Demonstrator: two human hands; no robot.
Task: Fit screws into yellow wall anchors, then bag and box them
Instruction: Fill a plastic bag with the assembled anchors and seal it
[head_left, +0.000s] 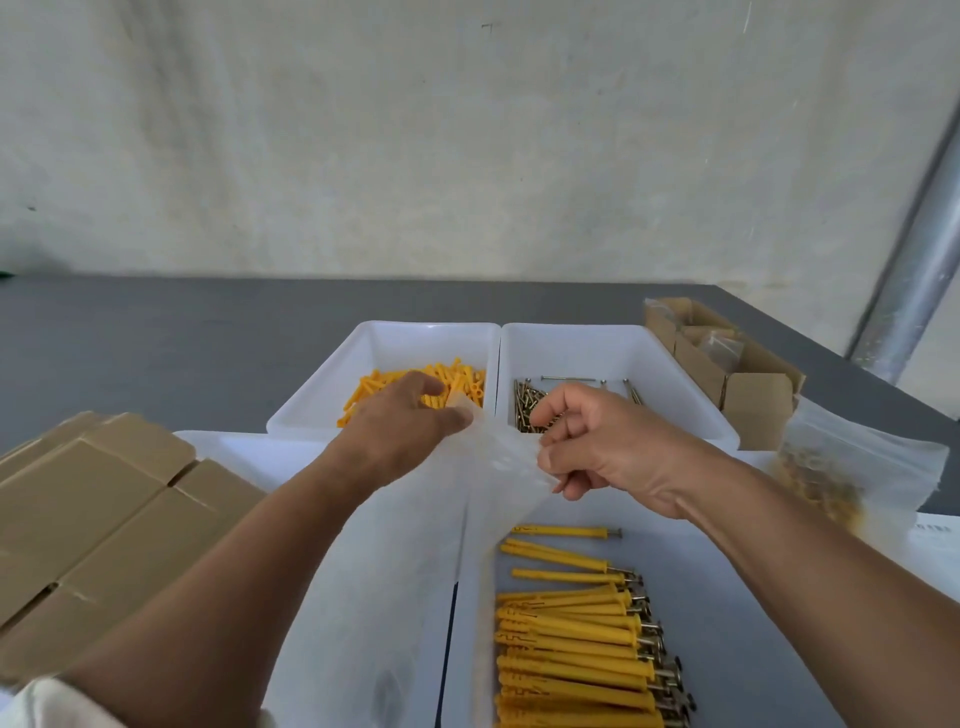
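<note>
Assembled anchors (576, 639), each yellow plug with a screw head at its right end, lie in a rough stack in the near white tray (727, 597). A few lie loose just beyond the stack.

Above the tray, both hands hold a clear plastic bag (415, 545) by its mouth. Left hand (400, 431) pinches one lip, fingers curled over the film. Right hand (602, 447) pinches the other lip between thumb and forefinger, other fingers curled under. Bag hangs down toward the camera; it looks empty.

Beyond: loose yellow anchors (374, 389) in the far left bin (426, 327), screws (530, 410) in the far right bin (623, 332). Flat cardboard boxes (93, 519) at left, open boxes (748, 395) at far right, a filled bag (841, 483) beside them.

Step in hand, as I judge it: opening the bag for filling. To do it well, slide the two lips against each other until the film parts. Then keep one hand holding the mouth wide and low over the tray, so the other can gather a bundle with the heads aligned and feed it in plug-end first. Screw heads may snag thin film.
</note>
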